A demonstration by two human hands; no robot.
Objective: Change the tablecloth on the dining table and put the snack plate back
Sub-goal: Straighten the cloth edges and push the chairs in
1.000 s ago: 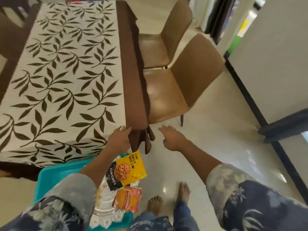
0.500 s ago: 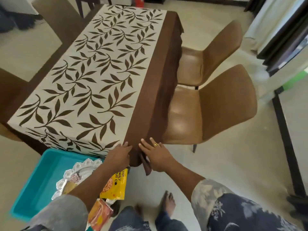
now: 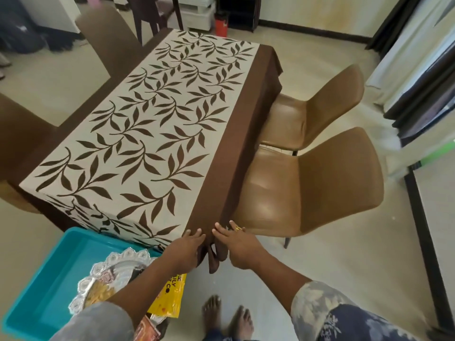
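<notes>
A cream tablecloth (image 3: 157, 134) with brown leaves and a brown border covers the dining table. Both hands meet at its near right corner. My left hand (image 3: 184, 249) lies on the brown border with straight fingers. My right hand (image 3: 236, 244), wearing a ring, presses the hanging corner fold with straight fingers. Below, a silver snack plate (image 3: 108, 279) with packets sits in a teal tub (image 3: 46, 286) on the floor, partly hidden by my left arm. A yellow nut packet (image 3: 170, 299) sticks out over the tub's edge.
Two tan chairs (image 3: 320, 193) stand tucked along the table's right side. More brown chairs (image 3: 105, 38) are at the left and far side. A red bottle (image 3: 220, 23) stands on the floor beyond the table. My bare feet (image 3: 226, 318) are on the floor by the tub.
My right hand moved in from the open floor to the tablecloth corner, meeting my left hand. My view swung left and pulled back, showing more of the table.
</notes>
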